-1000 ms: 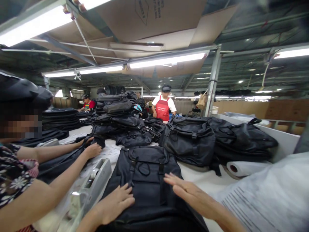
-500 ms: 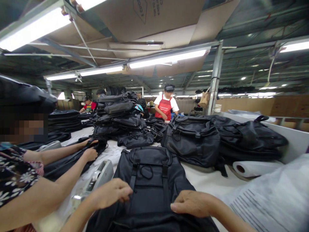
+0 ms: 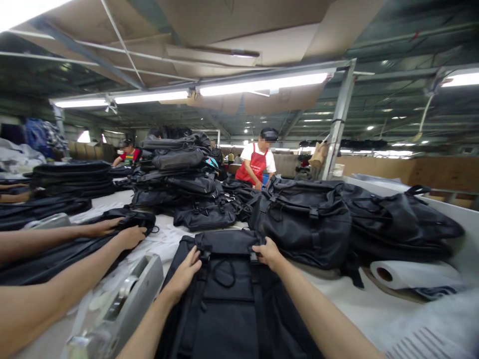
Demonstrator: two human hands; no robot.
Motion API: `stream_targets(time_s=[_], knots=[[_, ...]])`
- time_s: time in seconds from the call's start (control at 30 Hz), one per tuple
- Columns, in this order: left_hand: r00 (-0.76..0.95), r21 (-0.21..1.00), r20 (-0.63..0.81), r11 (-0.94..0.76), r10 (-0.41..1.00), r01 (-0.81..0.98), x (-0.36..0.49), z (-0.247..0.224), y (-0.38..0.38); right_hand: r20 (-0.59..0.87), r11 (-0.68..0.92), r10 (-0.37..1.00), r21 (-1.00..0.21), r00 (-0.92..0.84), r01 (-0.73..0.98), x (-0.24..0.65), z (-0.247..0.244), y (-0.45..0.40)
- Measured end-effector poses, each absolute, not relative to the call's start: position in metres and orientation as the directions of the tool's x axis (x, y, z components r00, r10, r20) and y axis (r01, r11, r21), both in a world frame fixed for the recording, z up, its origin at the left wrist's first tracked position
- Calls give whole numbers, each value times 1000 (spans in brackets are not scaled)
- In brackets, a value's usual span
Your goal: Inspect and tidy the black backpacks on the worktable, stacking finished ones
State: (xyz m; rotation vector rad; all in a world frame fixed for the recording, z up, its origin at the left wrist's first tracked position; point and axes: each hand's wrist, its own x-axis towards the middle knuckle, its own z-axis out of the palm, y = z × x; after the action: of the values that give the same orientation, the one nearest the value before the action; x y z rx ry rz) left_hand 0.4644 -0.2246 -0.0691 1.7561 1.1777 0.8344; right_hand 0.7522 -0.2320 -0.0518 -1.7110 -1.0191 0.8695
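Observation:
A black backpack (image 3: 229, 319) lies on its back in front of me, its top flap away from me. Two straps with buckles run down its front, and a cord loop (image 3: 223, 273) hangs between them. My left hand (image 3: 186, 274) has its fingers closed on the flap's left edge by the buckle. At the opposite edge my right hand (image 3: 270, 253) pinches the flap beside the other buckle, thumb on top. Some fingertips of both hands are hidden against the fabric.
A grey tape dispenser (image 3: 123, 309) stands left of the backpack. Beyond are stacked black bags (image 3: 179, 179) and another backpack (image 3: 303, 224). A white roll (image 3: 415, 276) lies right. A co-worker's hands (image 3: 123, 232) handle a black bag at left; a person in a red apron (image 3: 258, 164) stands across.
Both my hands have moved forward from the backpack's lower front to the flap's two sides. The backpack appears nearer to me. The view has shifted, and the left co-worker's head is out of view.

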Motion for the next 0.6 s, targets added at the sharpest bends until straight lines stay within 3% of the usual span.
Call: stream_targets(time_s=[0.07,0.17,0.3,0.4,0.5,0.6], knots=[[299,964,109,-175,948,201,460,-84,-218,9,-162,901,-921,435,354,752,-61,-217],[259,981,88,-129,962,148,458,-96,-207,140,-128,879,-851,456,509,753,-74,-209],[248,961,89,-148,965,232,461,-97,-203,213,-166,863,-738,459,654,750,-78,-215],[146,870,215,-257,966,420,461,-86,-212,342,-200,836,-536,428,820,745,-58,-230],[205,712,405,-448,891,541,459,-63,-234,460,1,860,-432,220,902,736,-26,-267],[414,655,388,-562,824,505,458,-34,-265,253,248,958,-492,-135,834,722,-3,-331]])
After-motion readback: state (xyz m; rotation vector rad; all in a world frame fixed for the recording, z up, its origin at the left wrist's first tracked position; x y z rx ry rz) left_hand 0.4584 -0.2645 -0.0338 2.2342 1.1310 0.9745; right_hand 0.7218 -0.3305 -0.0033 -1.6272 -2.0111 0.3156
